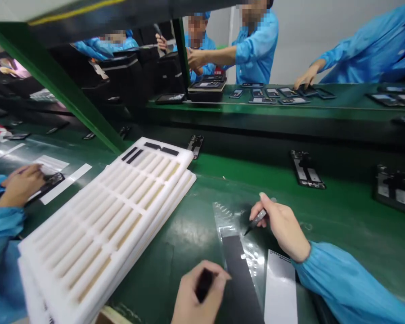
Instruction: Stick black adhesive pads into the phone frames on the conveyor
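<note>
R hand (280, 225) grips black-tipped tweezers (257, 219), fingers (268, 204) closed narrow on the shaft, tip angled down just above clear backing film (227, 220). L hand (197, 297) has its fingers pinched round a small black piece (204, 284), right by the long black adhesive strip (241, 279) lying on that film. A white strip (280, 288) w/ dotted top edge sits just beside it, all on the green table (340, 211). To the left, stacked white foam trays (104, 211): slots hold tan strips, black strips at far end. Phone frames (305, 170) lie further along. Co-worker's hand (22, 184), far left, rests on another phone frame (49, 186).
</note>
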Demonstrator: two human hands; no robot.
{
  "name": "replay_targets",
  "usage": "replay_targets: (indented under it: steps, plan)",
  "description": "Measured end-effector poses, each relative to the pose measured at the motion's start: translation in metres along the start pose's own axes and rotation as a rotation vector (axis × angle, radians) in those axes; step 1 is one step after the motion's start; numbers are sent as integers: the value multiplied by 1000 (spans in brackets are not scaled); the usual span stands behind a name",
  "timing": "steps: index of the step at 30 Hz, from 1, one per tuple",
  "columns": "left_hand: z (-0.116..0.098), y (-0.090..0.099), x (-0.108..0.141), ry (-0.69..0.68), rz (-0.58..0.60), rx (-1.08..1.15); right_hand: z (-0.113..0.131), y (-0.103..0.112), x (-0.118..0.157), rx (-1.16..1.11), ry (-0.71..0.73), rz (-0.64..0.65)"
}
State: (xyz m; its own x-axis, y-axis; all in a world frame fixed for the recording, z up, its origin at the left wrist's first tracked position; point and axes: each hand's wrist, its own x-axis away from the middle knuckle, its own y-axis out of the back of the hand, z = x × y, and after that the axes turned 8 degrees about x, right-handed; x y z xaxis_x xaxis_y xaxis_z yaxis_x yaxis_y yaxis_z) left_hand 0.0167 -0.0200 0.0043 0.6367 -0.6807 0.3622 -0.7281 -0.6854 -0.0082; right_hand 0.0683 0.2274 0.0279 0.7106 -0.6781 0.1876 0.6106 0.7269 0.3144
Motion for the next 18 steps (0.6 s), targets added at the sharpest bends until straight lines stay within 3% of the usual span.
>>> replay_targets:
  steps: [2, 6, 8, 11, 15, 18]
  plan:
    - [-1, -8, -6, -100, 3, -158, -8, -8, -4, 9, -15, 72]
    - [-4, -9, -16, -437, 48, -1088, -12, -8, -1, 23, -17, 213]
    - [-4, -8, -22, -518, 77, -1398, -15, -8, 4, 36, -17, 234]
    - [-4, -8, -28, -538, 101, -1491, -22, -12, 11, 93, 17, 256]
    - [-3, -6, -30, -510, 112, -1445, -22, -15, 17, 202, 180, 253]
    - [-7, -6, -26, -432, 7, -1070, -6, -1, 30, 245, 254, 158]
